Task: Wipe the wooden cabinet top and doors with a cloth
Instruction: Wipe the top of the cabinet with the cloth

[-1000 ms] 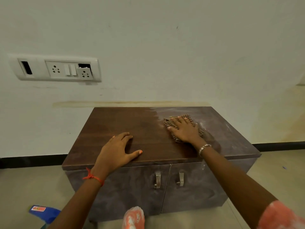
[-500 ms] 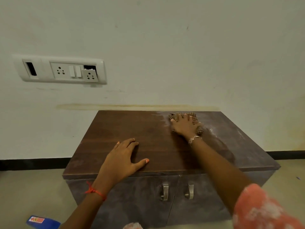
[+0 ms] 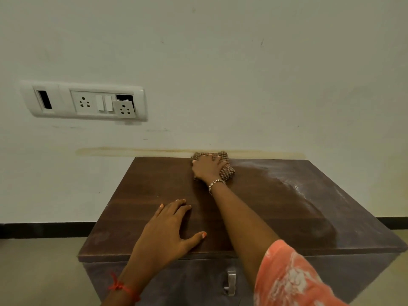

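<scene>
A low wooden cabinet stands against the wall; its dark brown top (image 3: 141, 195) is clean on the left and dusty white on the right. My right hand (image 3: 206, 167) presses a brown checked cloth (image 3: 226, 171) flat at the top's back edge, near the middle. My left hand (image 3: 167, 230) lies flat, fingers spread, on the front left part of the top and holds nothing. Below the front edge the grey doors (image 3: 194, 281) show one metal handle (image 3: 231, 282); my right arm hides the rest.
A white socket and switch plate (image 3: 86, 102) is on the wall at upper left, with one loose socket module. A yellowish stain line (image 3: 132, 150) runs along the wall just above the cabinet. A black skirting (image 3: 44, 228) meets the tiled floor.
My right hand has pushed the cloth from the middle of the top back to its rear edge. The view has moved closer and lower; my left hand has stayed flat.
</scene>
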